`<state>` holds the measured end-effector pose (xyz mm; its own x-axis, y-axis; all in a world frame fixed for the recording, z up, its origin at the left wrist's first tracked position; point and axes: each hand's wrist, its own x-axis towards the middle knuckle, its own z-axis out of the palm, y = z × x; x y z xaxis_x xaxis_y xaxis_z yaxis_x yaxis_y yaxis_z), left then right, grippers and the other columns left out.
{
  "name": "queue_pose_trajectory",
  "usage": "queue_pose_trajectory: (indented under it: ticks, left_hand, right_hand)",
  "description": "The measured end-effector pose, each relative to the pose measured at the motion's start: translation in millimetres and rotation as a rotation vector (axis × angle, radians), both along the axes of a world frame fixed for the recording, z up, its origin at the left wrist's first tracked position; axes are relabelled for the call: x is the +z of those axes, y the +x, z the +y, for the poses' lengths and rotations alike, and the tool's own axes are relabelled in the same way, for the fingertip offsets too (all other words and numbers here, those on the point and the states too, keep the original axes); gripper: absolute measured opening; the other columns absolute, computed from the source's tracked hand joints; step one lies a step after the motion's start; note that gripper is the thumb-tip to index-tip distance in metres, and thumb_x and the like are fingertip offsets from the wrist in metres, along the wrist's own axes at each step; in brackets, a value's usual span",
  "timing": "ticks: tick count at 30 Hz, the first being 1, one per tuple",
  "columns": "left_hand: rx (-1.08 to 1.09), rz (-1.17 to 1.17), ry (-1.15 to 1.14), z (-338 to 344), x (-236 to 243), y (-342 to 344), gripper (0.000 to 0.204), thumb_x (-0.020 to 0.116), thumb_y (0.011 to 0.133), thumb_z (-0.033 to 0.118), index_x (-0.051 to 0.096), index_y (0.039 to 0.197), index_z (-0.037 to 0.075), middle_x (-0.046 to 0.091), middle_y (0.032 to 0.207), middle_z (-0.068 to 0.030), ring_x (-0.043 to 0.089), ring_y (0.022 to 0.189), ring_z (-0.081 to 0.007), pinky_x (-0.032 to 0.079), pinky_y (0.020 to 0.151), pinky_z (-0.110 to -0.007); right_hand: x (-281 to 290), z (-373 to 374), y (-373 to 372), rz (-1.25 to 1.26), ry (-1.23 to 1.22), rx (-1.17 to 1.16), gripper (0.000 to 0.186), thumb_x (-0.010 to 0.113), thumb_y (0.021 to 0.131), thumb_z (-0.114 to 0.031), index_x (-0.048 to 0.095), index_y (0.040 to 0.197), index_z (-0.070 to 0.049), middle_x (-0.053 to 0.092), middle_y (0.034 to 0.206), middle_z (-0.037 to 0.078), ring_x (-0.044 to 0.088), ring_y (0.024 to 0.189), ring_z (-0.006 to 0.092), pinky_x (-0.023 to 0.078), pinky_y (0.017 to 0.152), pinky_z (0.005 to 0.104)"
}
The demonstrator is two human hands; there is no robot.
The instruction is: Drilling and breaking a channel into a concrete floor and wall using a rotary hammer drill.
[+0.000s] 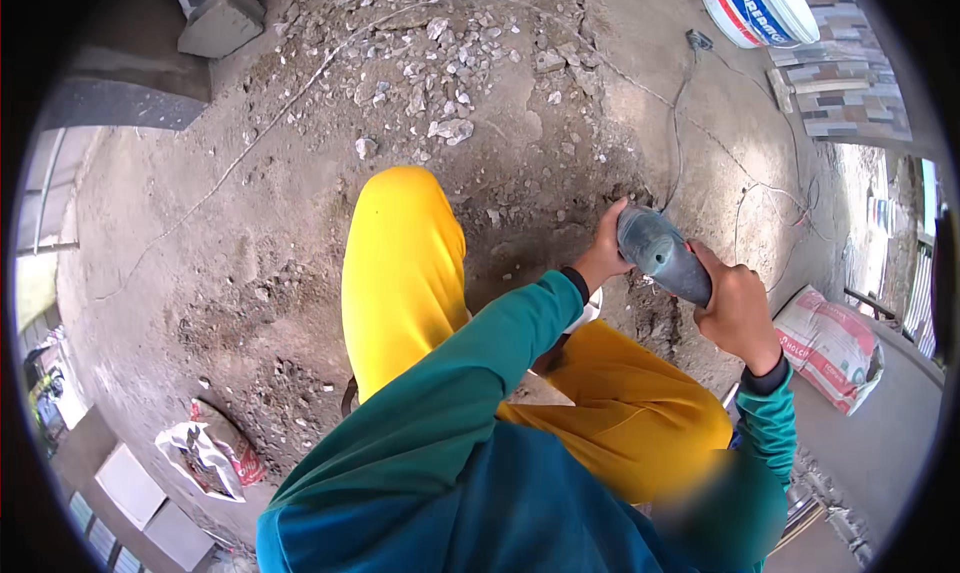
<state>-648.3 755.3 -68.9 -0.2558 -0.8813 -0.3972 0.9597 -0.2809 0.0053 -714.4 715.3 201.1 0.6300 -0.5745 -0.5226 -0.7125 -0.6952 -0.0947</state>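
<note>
Both my hands are on a dark grey-teal power tool that looks like a hammer drill, held over broken ground to the right of my knees. My left hand is closed round its far left end, the thumb along its side. Around the handle end my right hand is wrapped, with a bit of red showing by its index finger. The tool's working tip is hidden beneath its body. Loose soil and broken rubble lie just below it.
Rubble is strewn ahead of me, crossed by a thin cord. An electric cable runs near the tool. A white bucket stands far right. Printed sacks lie at right and an opened sack at left; a concrete block sits upper left.
</note>
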Motion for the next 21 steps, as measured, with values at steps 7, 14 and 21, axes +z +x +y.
queue_pose_trajectory:
  ticks: [7,14,21]
  left_hand:
    - [0.175,0.259,0.084,1,92,35,0.060,0.054,0.084,0.065,0.056,0.116,0.014,0.061,0.112,-0.0044,0.058,0.104,-0.0228,0.046,0.093,-0.042]
    - [0.280,0.011,0.184,-41,99,85,0.076,0.054,0.078,0.073,0.053,0.118,0.008,0.058,0.109,-0.0098,0.058,0.088,-0.0217,0.050,0.087,-0.045]
    - [-0.011,-1.341,0.314,-14,24,134,0.088,0.082,0.057,0.059,0.051,0.115,0.000,0.056,0.112,-0.0143,0.060,0.092,-0.0282,0.050,0.076,-0.041]
  right_hand:
    - [102,-44,21,-0.222,0.106,-0.029,0.064,0.059,0.061,0.006,0.054,0.125,0.002,0.066,0.091,0.022,0.066,0.084,0.0311,0.049,0.083,0.0333]
    - [99,-139,47,-0.253,0.068,0.012,0.074,0.064,0.062,0.010,0.047,0.134,0.001,0.055,0.122,0.015,0.054,0.111,0.0228,0.040,0.097,0.0312]
    - [-45,-290,105,-0.248,0.221,0.123,0.073,0.068,0.061,-0.005,0.050,0.131,0.001,0.058,0.119,0.014,0.053,0.112,0.0271,0.039,0.100,0.0338]
